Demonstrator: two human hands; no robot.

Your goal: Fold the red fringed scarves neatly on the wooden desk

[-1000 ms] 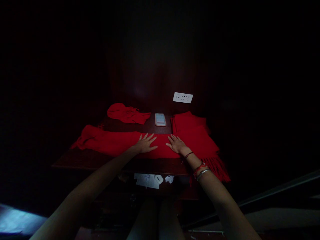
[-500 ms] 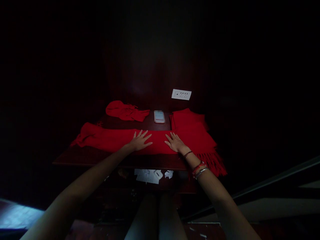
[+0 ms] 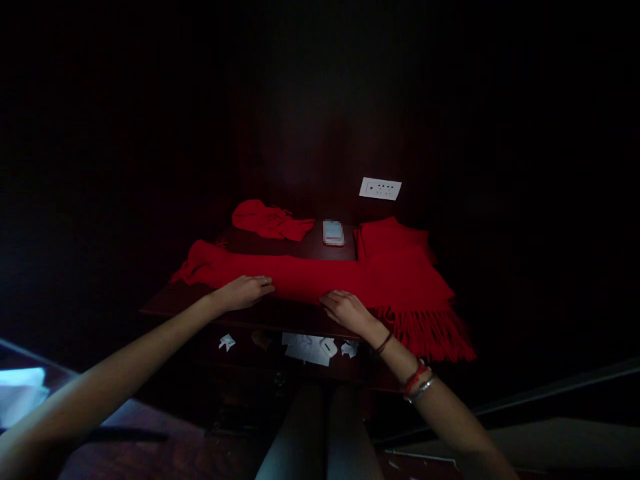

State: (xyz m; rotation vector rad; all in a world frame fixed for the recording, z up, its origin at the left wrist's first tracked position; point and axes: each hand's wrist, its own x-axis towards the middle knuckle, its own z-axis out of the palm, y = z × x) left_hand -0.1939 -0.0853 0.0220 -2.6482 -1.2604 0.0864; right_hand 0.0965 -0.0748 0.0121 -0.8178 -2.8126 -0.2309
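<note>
A long red scarf [image 3: 310, 277] lies stretched across a small dark table [image 3: 165, 303]. Its fringed end [image 3: 430, 330] hangs over the table's right front corner. My left hand [image 3: 245, 291] rests at the scarf's near edge, fingers curled onto the cloth. My right hand [image 3: 345, 309] does the same a little to the right, fingers bent over the near edge. Bracelets show on my right wrist [image 3: 417, 383]. Whether the fingers pinch the cloth is hard to see in the dim light.
A crumpled red cloth [image 3: 270, 221] lies at the table's back left, a folded red cloth [image 3: 393, 235] at the back right. A phone [image 3: 333, 232] lies between them. A white wall socket [image 3: 380, 189] is behind. White paper scraps [image 3: 310, 348] lie under the table.
Both hands slid from flat on top of the scarf back to its near edge, and their fingers curled. The view shifted a little to the left.
</note>
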